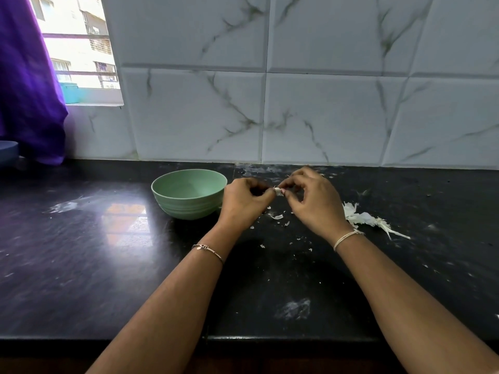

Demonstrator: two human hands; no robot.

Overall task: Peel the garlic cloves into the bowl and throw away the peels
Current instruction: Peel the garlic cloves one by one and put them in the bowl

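Left hand (243, 203) and right hand (314, 205) pinch 1 garlic clove (278, 192), grip tight; bowl (186, 207) just beside at 9 o'clock, peels (360, 217) on the surface (108, 265) at 3 o'clock.

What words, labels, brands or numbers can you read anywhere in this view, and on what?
None can be read.
The green bowl, the black countertop and the marbled wall tiles carry no print.
The bracelet charm on the left wrist is too small to tell any marking.
The buildings outside show no legible signs.
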